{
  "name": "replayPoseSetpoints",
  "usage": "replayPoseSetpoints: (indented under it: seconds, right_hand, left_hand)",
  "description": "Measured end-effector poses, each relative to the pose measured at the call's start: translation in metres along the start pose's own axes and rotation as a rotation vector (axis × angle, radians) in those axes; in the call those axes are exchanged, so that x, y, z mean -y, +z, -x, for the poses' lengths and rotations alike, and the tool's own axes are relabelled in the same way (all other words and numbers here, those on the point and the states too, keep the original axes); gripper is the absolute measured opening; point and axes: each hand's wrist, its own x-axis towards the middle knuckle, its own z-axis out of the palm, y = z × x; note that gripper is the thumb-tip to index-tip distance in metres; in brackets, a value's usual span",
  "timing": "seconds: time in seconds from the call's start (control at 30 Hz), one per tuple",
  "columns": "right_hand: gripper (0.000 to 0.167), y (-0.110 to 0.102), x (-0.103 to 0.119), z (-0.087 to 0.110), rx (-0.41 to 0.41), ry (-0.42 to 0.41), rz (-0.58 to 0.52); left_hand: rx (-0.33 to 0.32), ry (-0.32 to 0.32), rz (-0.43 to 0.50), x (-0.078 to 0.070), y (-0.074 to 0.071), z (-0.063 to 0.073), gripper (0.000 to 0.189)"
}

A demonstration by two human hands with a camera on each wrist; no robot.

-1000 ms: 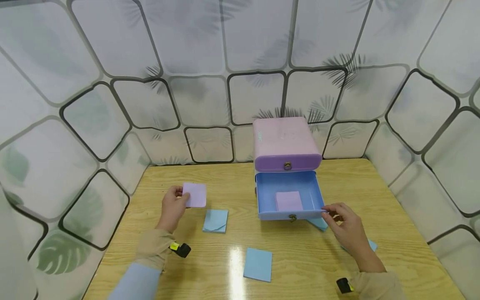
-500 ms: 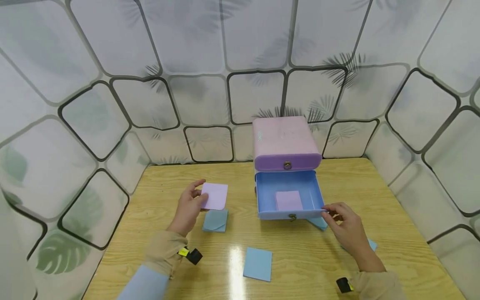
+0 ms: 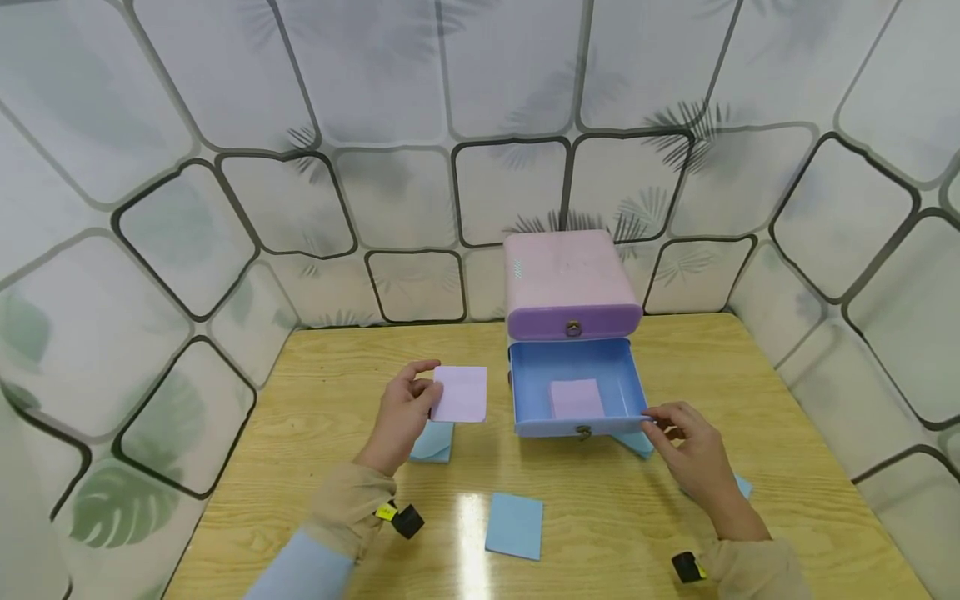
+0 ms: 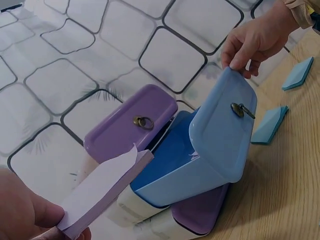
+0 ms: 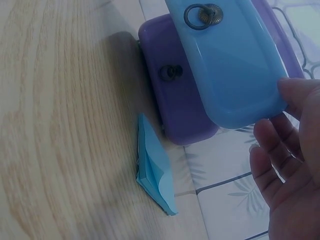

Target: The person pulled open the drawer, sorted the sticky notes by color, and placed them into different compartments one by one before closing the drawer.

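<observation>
My left hand [image 3: 401,417] pinches a pad of purple sticky notes [image 3: 461,393] by its left edge, held above the table left of the drawer box. In the left wrist view the pad's top sheet [image 4: 105,182] curls up at the far end. The pulled-out blue drawer [image 3: 622,383] holds another purple pad [image 3: 576,399] near its front. At that drawer's right front corner, my right hand [image 3: 693,454] grips the rim between thumb and fingers. The box's pink top [image 3: 570,271] and upper purple drawer [image 3: 543,322] stand above; a lower purple drawer [image 5: 185,100] shows beneath.
Blue sticky-note pads lie on the wooden table [image 3: 337,517]: one pad [image 3: 432,446] below my left hand, one pad [image 3: 514,526] at front centre, one pad [image 3: 636,443] partly under the drawer. Another pad [image 3: 743,487] is mostly hidden behind my right hand. A patterned wall covering [image 3: 405,200] surrounds the table.
My left hand has carried the purple pad rightward toward the blue drawer, passing over the blue pad. My right hand stays at the drawer's corner, and the drawer remains out.
</observation>
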Motion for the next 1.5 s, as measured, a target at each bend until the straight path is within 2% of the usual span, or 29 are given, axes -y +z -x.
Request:
replayPoseSetpoints:
  seconds: [0.23, 0.37, 0.57, 0.8, 1.1, 1.27, 1.5]
  right_hand:
    - [0.021, 0.001, 0.000, -0.001, 0.006, -0.009, 0.001]
    - [0.021, 0.002, 0.000, -0.002, 0.004, -0.008, 0.000]
    - [0.021, 0.002, -0.002, -0.002, 0.002, -0.014, -0.001]
    - [0.021, 0.001, -0.002, -0.001, -0.001, -0.009, 0.001]
    - [0.021, 0.001, -0.001, 0.000, 0.005, -0.004, -0.008]
    - [0.021, 0.001, -0.002, 0.001, 0.007, -0.010, -0.012]
    - [0.020, 0.001, 0.000, 0.001, -0.002, 0.001, -0.022]
  left_hand:
    - [0.031, 0.021, 0.020, -0.006, 0.017, -0.001, 0.028]
    - [0.058, 0.053, -0.013, -0.006, 0.030, 0.000, 0.026]
    - [0.064, 0.078, -0.045, -0.009, 0.053, 0.000, 0.027]
    - [0.104, 0.126, -0.043, -0.014, 0.079, -0.010, 0.031]
    - [0.175, 0.103, -0.052, -0.010, 0.106, -0.021, 0.033]
    - [0.189, 0.113, -0.113, -0.008, 0.118, -0.027, 0.036]
    - [0.234, 0.185, -0.306, -0.008, 0.131, -0.035, 0.029]
